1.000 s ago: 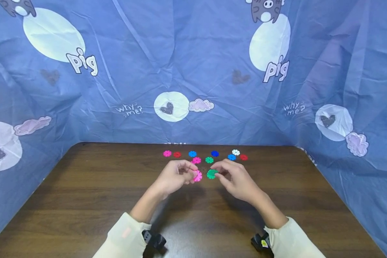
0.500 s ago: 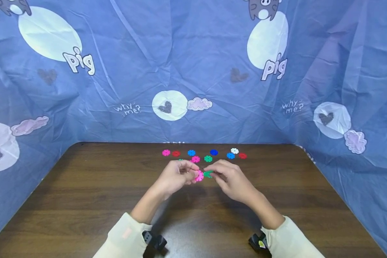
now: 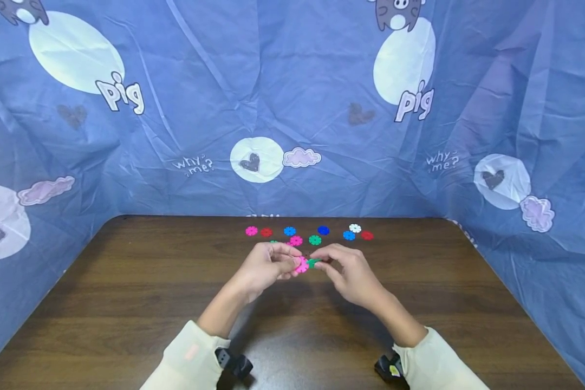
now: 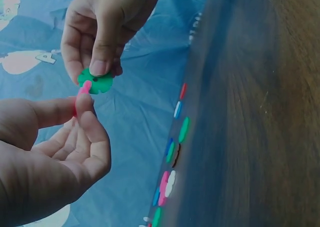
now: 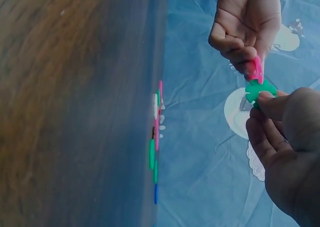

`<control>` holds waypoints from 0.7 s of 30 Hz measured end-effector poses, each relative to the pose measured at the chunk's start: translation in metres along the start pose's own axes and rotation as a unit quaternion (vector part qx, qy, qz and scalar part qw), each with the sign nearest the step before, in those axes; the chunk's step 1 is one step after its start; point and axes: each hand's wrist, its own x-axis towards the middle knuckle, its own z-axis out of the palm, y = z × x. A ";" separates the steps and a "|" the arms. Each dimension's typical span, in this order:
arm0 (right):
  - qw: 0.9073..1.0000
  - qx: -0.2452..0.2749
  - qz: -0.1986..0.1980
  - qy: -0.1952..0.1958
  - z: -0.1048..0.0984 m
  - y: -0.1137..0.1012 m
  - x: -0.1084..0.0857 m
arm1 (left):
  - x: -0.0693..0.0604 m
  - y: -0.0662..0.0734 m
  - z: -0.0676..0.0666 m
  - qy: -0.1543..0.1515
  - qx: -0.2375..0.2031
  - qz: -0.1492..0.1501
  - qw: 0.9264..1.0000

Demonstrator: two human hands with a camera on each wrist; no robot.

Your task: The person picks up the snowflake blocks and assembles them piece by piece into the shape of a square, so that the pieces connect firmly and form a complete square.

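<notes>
Edges meet, free air beneath.
We see left hand (image 3: 265,266) pinch pink disc (image 3: 303,265), right hand (image 3: 353,272) pinch green disc (image 4: 104,85).

The left hand (image 3: 263,266) hides part of the pink disc (image 3: 303,265) it pinches.

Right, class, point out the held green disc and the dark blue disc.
Held green disc (image 4: 103,84), left wrist view: uncovered lower part of its face.
Dark blue disc (image 3: 324,230), head view: its middle.
</notes>
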 end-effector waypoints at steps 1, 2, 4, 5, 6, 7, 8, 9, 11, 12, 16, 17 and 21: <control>1.000 0.002 0.007 0.006 0.000 -0.001 0.000 | 0.000 0.000 0.000 -0.001 -0.006 -0.002 1.000; 1.000 0.004 0.013 0.011 0.000 -0.002 0.000 | 0.000 0.000 0.001 -0.001 -0.013 -0.005 1.000; 1.000 0.012 0.023 0.017 0.001 -0.003 -0.001 | 0.000 0.000 0.001 -0.003 -0.021 -0.007 1.000; 0.999 0.016 0.026 0.019 0.002 -0.004 -0.001 | 0.000 0.000 0.002 -0.003 -0.023 -0.006 1.000; 0.999 0.021 0.029 0.019 0.002 -0.005 -0.001 | 0.000 0.001 0.002 -0.002 -0.024 -0.007 1.000; 0.999 0.025 0.029 0.019 0.003 -0.005 -0.001 | -0.001 0.001 0.002 -0.001 -0.023 -0.006 1.000; 0.999 0.027 0.027 0.020 0.004 -0.006 -0.002 | -0.001 0.001 0.003 0.000 -0.022 -0.006 1.000; 0.999 0.029 0.024 0.020 0.005 -0.006 -0.002 | -0.001 0.001 0.003 0.001 -0.020 -0.006 1.000; 0.999 0.029 0.015 0.023 0.006 -0.008 -0.003 | -0.001 0.001 0.002 0.005 -0.014 -0.004 1.000; 0.999 0.029 0.009 0.026 0.007 -0.008 -0.003 | -0.001 0.001 0.002 0.005 -0.010 -0.003 1.000; 0.999 0.031 -0.002 0.040 0.010 -0.008 -0.004 | -0.001 0.002 0.000 0.000 -0.008 0.005 1.000; 0.999 0.032 -0.003 0.043 0.011 -0.007 -0.004 | -0.001 0.002 0.000 -0.001 -0.010 0.006 1.000; 0.998 0.037 -0.009 0.048 0.012 -0.006 -0.004 | 0.000 0.002 -0.001 -0.008 -0.019 0.002 1.000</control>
